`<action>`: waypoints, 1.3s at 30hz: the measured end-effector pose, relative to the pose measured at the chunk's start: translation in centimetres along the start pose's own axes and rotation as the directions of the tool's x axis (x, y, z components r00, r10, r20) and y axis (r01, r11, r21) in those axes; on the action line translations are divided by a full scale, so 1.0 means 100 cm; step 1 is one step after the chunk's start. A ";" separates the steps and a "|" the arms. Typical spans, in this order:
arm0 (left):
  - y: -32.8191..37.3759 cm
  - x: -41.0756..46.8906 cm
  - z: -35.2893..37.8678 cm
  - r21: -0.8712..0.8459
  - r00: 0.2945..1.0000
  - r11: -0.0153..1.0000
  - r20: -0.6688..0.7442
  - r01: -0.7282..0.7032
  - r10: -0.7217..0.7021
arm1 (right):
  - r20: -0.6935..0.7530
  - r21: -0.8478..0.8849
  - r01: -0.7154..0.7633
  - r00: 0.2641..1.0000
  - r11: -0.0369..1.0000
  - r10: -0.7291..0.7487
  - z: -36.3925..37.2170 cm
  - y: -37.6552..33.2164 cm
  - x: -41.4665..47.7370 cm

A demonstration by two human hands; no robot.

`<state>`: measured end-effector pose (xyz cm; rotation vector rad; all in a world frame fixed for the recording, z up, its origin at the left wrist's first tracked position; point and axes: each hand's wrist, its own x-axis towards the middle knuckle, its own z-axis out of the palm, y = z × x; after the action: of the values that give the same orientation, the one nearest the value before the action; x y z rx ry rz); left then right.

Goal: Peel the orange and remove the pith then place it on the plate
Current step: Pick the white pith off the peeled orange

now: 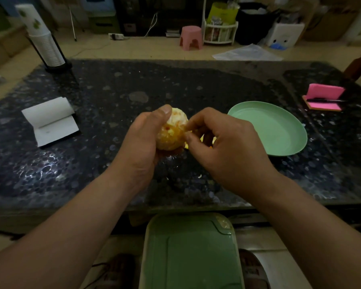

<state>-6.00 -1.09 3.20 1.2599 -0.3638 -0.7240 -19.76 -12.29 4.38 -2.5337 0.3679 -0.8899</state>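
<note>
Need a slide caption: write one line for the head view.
Left hand holds a peeled orange over the stone table; right hand pinches at its pith, green plate alongside.

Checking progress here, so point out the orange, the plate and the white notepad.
orange (171, 135): head view, on the peeled flesh.
plate (276, 130): head view, on its bare green inside.
white notepad (55, 131): head view, on its flat lower page.
</note>
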 end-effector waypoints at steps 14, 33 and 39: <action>-0.008 -0.004 0.001 0.268 0.994 0.959 -0.039 -0.093 0.107 | -0.037 -0.202 0.046 0.998 0.978 -0.055 0.012 -0.002 0.001; 0.001 0.000 -0.001 0.030 0.996 0.997 0.034 0.078 -0.079 | 0.033 -0.002 -0.033 0.999 0.999 0.033 0.009 0.006 0.000; 0.000 0.001 -0.001 0.040 0.997 0.997 0.032 0.072 -0.073 | 0.036 0.013 -0.042 0.998 0.999 0.042 0.005 0.006 0.000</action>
<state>-5.85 -1.07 3.14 1.3043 -0.3621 -0.8038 -19.48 -12.68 3.74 -2.5160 0.4007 -0.8277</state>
